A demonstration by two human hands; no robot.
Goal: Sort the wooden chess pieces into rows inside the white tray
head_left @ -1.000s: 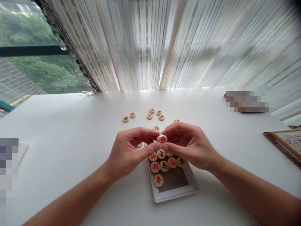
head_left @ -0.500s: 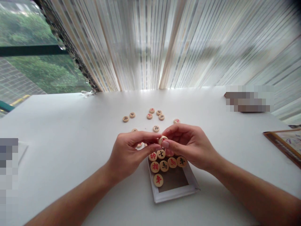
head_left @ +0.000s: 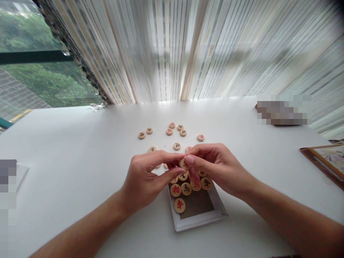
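Over the far end of a shallow white box, a round wooden Chinese chess piece with a red character is pinched between both hands. My left hand grips its left side with thumb and fingertips. From the right, my right hand presses its thumb on the face, fingers curled behind. Pieces lie in rows in the box below, among them a red-marked piece, a black-marked piece and, alone in the nearest row, another red-marked piece. My hands partly hide the farther rows.
Several loose pieces lie beyond my hands on the white table, including a black-marked one and a red-marked one. A brown-edged flat item lies at the right. Striped curtains hang behind the table.
The held piece has turned and dropped slightly, so more of its red character faces me. My right thumb has shifted on it. The view has moved slightly.
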